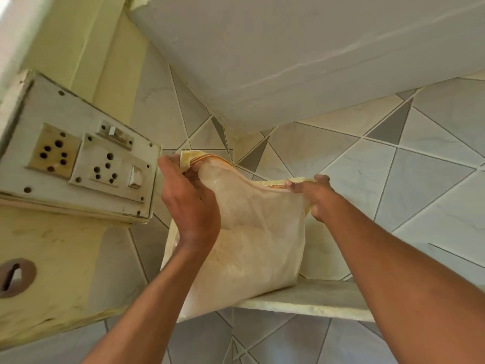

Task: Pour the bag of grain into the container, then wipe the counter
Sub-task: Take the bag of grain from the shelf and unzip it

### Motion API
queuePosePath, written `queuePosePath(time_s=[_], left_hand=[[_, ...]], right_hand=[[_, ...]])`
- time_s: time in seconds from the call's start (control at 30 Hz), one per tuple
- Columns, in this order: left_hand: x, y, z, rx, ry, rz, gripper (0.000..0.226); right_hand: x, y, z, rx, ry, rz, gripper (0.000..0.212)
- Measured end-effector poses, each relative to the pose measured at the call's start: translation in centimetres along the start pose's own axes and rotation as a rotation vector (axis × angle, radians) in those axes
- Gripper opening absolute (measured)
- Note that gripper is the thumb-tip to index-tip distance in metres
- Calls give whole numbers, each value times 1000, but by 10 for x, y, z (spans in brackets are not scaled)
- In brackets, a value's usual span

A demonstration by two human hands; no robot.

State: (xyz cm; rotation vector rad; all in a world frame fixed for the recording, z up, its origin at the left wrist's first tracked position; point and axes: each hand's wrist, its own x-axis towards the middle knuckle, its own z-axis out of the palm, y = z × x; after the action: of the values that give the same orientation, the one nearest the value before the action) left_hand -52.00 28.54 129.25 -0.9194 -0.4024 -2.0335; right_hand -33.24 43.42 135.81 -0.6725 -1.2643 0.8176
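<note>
1. Grain bag: translucent cream plastic, pale grain visible in the lower half. Its bottom sits on the front edge of a stone shelf, left end of it; the bag's lower left corner overhangs that edge.
2. Left hand: fingers curled round the bag's top left corner, bunching the folded mouth strip.
3. Right hand: pinching the top right corner, film pulled taut between the two hands.
4. Stage, as I read it: bag being taken off the shelf or opened; pour not started. No container or counter in view.
5. Risks:
   - All the weight hangs low. If the bag slides off the edge before both grips take load, it drops and jerks the corners, so the film could tear or slip out.
   - Pulling the corners apart with the mouth tilted could open it early and spill grain over the shelf.
   - Switchboard with open sockets sits just beside the left hand; knuckles could knock it.
6. Room: wall tiles in grey and white triangles, yellowed paint at left, underside of a plastered slab overhead.
</note>
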Motion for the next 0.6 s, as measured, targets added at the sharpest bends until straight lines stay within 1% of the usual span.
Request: queuePosePath(time_s=[0.1,0.13,0.23,0.3,0.37,0.47,0.6], left_hand=[[6,3,-3,2,11,12,13],[8,4,-5,0,15,1,12],[16,7,-8,13,40,-19,12],[24,12,-11,32,62,-4,12],[34,20,-16,47,88,-9,12],[54,33,-29,64,132,-32,11],[86,61,-51,103,142,18,11]], right_hand=[[4,5,-18,14,-34,23,103],[4,6,-24,20,-56,42,96],[-2,4,-37,1,-101,47,48],[-8,-2,-40,11,-67,-13,33],[-20,-14,-37,5,-39,-120,25],[-39,-39,-28,-49,-52,-248,17],[-65,-77,-16,-131,-95,-317,21]])
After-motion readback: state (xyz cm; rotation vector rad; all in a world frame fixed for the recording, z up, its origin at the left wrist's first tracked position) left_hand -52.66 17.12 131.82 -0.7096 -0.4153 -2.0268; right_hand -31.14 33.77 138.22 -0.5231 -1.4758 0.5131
